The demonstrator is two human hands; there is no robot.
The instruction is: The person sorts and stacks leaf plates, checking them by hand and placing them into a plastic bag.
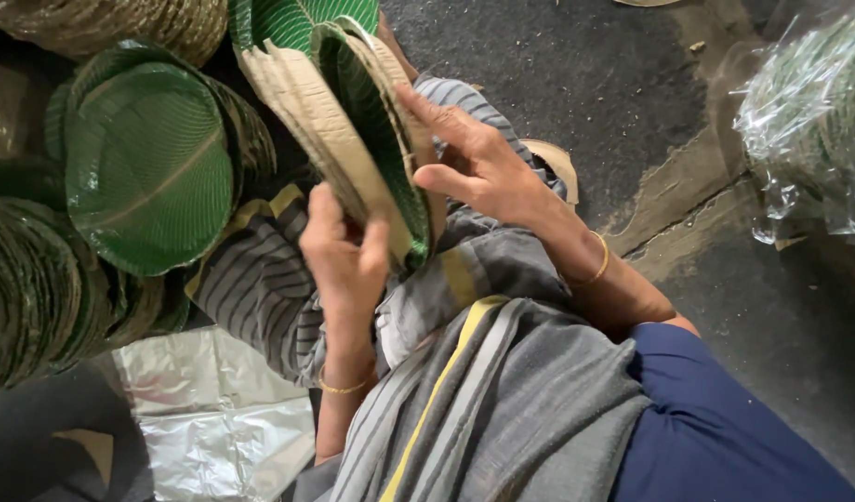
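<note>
Holding a small stack of leaf plates (371, 121) on edge over my lap, left hand (345, 256) gripping its near rim, right hand (478, 167) fingering the far edges; I'd separate them gently, one by one.

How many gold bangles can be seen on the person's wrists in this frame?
2. One bangle circles the wrist of the left hand; the other bangle sits on the wrist of the right hand. Sleeves or cloth could hide more.
</note>
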